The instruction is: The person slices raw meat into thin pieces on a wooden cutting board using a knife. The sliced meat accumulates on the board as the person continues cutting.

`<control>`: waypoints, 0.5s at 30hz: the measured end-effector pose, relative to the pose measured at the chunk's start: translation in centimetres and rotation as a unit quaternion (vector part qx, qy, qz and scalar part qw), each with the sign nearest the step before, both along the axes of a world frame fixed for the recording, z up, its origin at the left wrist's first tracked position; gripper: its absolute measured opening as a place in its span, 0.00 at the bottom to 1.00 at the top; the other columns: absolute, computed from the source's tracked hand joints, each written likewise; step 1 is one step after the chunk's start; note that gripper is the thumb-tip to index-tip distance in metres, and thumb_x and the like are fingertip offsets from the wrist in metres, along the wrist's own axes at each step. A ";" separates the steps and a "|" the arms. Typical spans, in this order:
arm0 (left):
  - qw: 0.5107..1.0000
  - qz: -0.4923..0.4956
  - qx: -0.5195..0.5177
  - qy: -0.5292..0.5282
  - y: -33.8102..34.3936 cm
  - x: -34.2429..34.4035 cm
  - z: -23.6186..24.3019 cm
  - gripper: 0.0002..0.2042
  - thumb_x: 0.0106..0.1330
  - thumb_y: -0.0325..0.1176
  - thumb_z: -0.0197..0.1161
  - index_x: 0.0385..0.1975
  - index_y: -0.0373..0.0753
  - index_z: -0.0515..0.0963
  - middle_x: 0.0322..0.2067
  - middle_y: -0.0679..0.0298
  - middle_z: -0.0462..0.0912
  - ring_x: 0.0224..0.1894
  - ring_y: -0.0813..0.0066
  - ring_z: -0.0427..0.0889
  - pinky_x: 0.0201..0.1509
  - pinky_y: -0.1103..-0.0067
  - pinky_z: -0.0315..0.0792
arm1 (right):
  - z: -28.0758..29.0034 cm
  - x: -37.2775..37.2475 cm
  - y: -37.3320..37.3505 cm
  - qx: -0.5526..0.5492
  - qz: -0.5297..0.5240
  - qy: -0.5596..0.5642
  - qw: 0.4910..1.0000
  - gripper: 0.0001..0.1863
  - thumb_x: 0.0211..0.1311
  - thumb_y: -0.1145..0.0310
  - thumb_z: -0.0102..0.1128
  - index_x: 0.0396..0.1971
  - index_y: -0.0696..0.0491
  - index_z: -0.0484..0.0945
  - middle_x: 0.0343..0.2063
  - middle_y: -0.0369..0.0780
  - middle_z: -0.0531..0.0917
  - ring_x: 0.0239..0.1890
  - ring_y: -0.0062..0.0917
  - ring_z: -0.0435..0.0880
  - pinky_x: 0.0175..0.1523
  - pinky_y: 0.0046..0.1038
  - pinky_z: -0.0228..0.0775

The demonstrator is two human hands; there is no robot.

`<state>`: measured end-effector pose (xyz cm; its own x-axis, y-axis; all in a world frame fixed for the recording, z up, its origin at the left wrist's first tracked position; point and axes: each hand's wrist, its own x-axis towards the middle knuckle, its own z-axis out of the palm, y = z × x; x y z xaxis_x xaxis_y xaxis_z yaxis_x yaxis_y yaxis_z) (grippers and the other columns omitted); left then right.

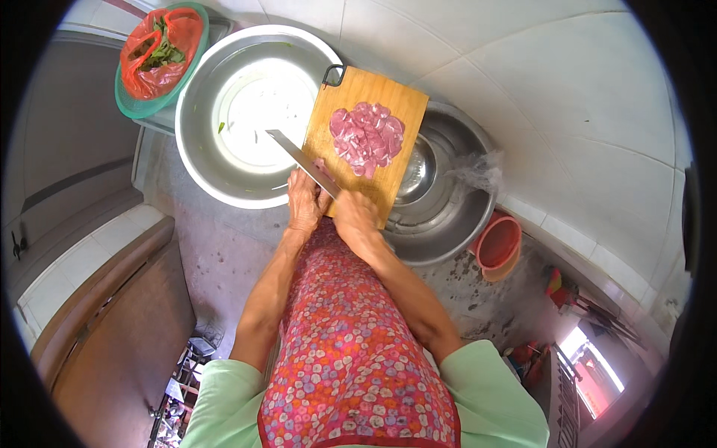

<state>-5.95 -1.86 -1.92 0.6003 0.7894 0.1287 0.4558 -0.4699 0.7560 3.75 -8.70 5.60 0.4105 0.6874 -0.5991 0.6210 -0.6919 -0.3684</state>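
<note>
A wooden cutting board (398,112) with a black handle lies across the rims of two basins, a pile of sliced raw pink meat (366,137) on its upper part. My right hand (356,216) is closed round the handle of a knife (306,160), whose blade slants up-left past the board's left edge. My left hand (305,200) has its fingers curled at the board's lower left, on a small meat piece (319,163), partly hidden by the blade.
A white-lit basin (202,160) holds water and green bits. Right is a metal basin (455,228) with a steel bowl (420,168) and crumpled clear plastic (478,170). A green basket (129,104) holds a red bag (153,78) of greens. A red bucket (497,246) stands beside the tiled wall.
</note>
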 end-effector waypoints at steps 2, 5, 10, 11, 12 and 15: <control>0.999 -0.012 -0.012 0.039 -0.2 -0.5 0.0 0.18 0.54 0.31 0.66 0.45 0.37 0.76 0.37 0.56 0.74 0.40 0.55 0.71 0.47 0.64 0.64 | 0.0 -0.4 0.8 0.021 -0.008 0.006 1.000 0.09 0.56 0.74 0.52 0.33 0.60 0.81 0.34 0.52 0.83 0.42 0.47 0.82 0.49 0.45 0.72; 0.999 -0.015 0.002 0.031 0.4 0.0 0.0 0.16 0.53 0.32 0.67 0.42 0.38 0.77 0.35 0.57 0.75 0.39 0.55 0.71 0.46 0.65 0.64 | 0.7 1.2 -0.5 -0.038 -0.006 0.038 0.999 0.11 0.54 0.74 0.55 0.37 0.61 0.79 0.36 0.54 0.82 0.45 0.49 0.80 0.51 0.45 0.71; 0.999 0.004 -0.010 0.050 0.0 0.0 -0.9 0.13 0.54 0.31 0.67 0.39 0.38 0.77 0.35 0.57 0.74 0.39 0.54 0.70 0.46 0.64 0.65 | -0.6 0.2 -4.4 -0.039 -0.008 0.003 0.999 0.07 0.56 0.72 0.53 0.32 0.56 0.79 0.32 0.50 0.82 0.40 0.46 0.81 0.46 0.44 0.73; 0.999 0.005 -0.001 0.051 -0.2 -0.1 -1.2 0.13 0.54 0.31 0.67 0.39 0.38 0.77 0.36 0.57 0.74 0.39 0.54 0.70 0.47 0.64 0.65 | -1.0 0.0 -3.2 -0.020 -0.001 0.003 1.000 0.06 0.56 0.72 0.53 0.30 0.56 0.79 0.31 0.49 0.82 0.39 0.46 0.81 0.44 0.44 0.73; 0.999 0.007 0.012 0.048 -0.2 0.1 -0.6 0.14 0.54 0.31 0.66 0.40 0.36 0.77 0.39 0.56 0.75 0.42 0.54 0.71 0.48 0.65 0.66 | -1.1 -0.2 -1.4 0.029 0.015 -0.036 0.999 0.06 0.57 0.72 0.51 0.26 0.55 0.77 0.29 0.48 0.81 0.36 0.45 0.81 0.42 0.45 0.73; 0.998 -0.036 -0.011 0.050 0.5 -0.5 0.6 0.16 0.55 0.32 0.66 0.42 0.35 0.76 0.40 0.56 0.75 0.44 0.54 0.72 0.49 0.65 0.66 | -0.2 0.8 0.3 -0.023 -0.013 0.036 0.999 0.07 0.52 0.75 0.56 0.30 0.60 0.80 0.34 0.55 0.82 0.42 0.51 0.80 0.49 0.47 0.71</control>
